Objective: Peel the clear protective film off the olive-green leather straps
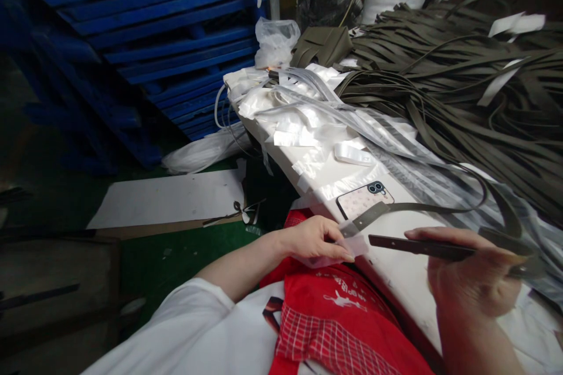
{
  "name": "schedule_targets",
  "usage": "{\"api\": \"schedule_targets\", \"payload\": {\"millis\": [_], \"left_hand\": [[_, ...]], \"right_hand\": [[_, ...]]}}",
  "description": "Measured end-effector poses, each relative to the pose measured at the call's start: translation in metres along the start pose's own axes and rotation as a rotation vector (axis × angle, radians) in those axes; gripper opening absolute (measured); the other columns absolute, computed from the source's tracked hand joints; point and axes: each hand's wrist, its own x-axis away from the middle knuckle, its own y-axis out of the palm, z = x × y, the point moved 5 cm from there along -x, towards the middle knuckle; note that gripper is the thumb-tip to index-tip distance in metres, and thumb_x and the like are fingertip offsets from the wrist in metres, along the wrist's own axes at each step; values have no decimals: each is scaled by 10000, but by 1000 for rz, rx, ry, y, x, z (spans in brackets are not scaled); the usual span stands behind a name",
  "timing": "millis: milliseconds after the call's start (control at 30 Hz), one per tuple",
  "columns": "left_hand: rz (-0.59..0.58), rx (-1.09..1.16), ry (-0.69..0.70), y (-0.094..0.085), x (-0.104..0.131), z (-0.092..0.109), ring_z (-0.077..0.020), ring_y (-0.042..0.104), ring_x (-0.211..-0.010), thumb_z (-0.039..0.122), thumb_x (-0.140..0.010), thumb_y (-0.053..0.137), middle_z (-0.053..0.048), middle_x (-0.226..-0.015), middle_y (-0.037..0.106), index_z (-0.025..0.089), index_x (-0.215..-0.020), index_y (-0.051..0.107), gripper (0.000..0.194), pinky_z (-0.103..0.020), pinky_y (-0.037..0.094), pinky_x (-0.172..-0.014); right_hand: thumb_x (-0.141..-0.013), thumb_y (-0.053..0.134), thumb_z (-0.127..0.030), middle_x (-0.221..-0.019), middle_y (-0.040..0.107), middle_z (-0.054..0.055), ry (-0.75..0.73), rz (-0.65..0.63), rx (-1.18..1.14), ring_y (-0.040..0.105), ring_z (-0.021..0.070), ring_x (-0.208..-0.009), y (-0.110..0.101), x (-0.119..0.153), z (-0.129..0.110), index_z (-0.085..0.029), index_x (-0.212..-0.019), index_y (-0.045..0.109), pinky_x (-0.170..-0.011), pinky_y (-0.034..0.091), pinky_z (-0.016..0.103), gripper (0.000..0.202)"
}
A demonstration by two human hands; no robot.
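Above the red apron, my left hand [319, 240] is closed in a pinch on a clear plastic sleeve [358, 244]. One end of an olive-grey strap [426, 208] with small holes meets the sleeve's mouth; how far in it sits I cannot tell. The strap runs right over the white table and curves back toward my right hand [479, 275]. My right hand grips a dark, flat strap end [409, 244], which points left at the sleeve. Whether both ends belong to one strap is hidden by that hand.
A phone [363, 200] lies on the white table [396, 281] just beyond my hands. Clear plastic sleeves [308, 111] cover the table's far part. A large heap of olive straps [461, 70] is at right. Blue pallets [176, 17] are stacked at left, near white board [171, 199] on the floor.
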Motion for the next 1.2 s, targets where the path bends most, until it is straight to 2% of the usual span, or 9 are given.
{"api": "schedule_targets", "payload": {"millis": [100,233,400,500,633,800,967,1033,1200], "left_hand": [[-4,14,24,1,-1,1,-170,661,-816,513,-767,767,-105,-867,741,98,-877,799,430,-226,491,-742],[-15,18,22,2,-1,2,-152,646,-785,492,-771,771,-93,-852,735,97,-875,800,409,-218,488,-732],[-82,46,37,3,-1,5,-134,628,-752,485,-782,766,-76,-827,724,103,-869,799,393,-201,480,-710],[-154,62,60,7,-1,7,-151,646,-817,516,-789,751,-86,-884,726,113,-877,801,416,-206,493,-775],[-266,49,43,12,0,3,-150,643,-825,559,-780,741,-78,-887,719,135,-895,802,442,-194,496,-785],[-331,101,47,13,0,0,-173,652,-871,623,-779,704,-102,-925,714,125,-904,794,521,-229,510,-839],[-326,159,58,9,0,0,-201,657,-933,624,-803,680,-123,-962,715,111,-920,780,535,-280,513,-901],[-297,147,39,7,0,1,-202,658,-925,650,-767,696,-116,-955,719,116,-900,781,557,-285,514,-907],[-279,158,35,5,-1,5,-186,662,-898,682,-730,703,-100,-921,724,114,-864,781,589,-261,516,-894]], "right_hand": [[-781,514,-808,-551,682,130,-78,43,-88,655,299,-436,4,1,-5,-164,-565,723,-402,548,411,711],[-810,546,-753,-573,694,142,-68,-5,-122,667,306,-447,12,3,-12,-151,-586,736,-413,566,414,670],[-809,567,-742,-626,719,150,8,-146,-156,707,311,-526,19,4,-16,-160,-669,771,-477,600,406,632],[-794,578,-751,-645,728,157,56,-208,-180,717,324,-551,15,-1,-9,-163,-700,781,-497,608,422,629],[-812,530,-755,-693,741,182,8,-367,-138,727,354,-594,13,-8,-4,-157,-755,803,-512,606,449,660],[-921,447,-653,-706,749,134,-160,-341,-61,726,297,-588,8,-7,-8,-206,-797,804,-500,588,373,585],[-985,418,-539,-764,769,81,-258,-414,73,725,241,-594,2,1,0,-267,-897,792,-495,582,308,471],[-990,397,-535,-763,769,83,-266,-420,71,727,249,-601,-1,2,4,-268,-883,793,-482,580,311,489],[-959,438,-579,-713,753,116,-158,-296,29,714,281,-566,-7,-2,8,-229,-788,800,-447,571,350,532]]}}
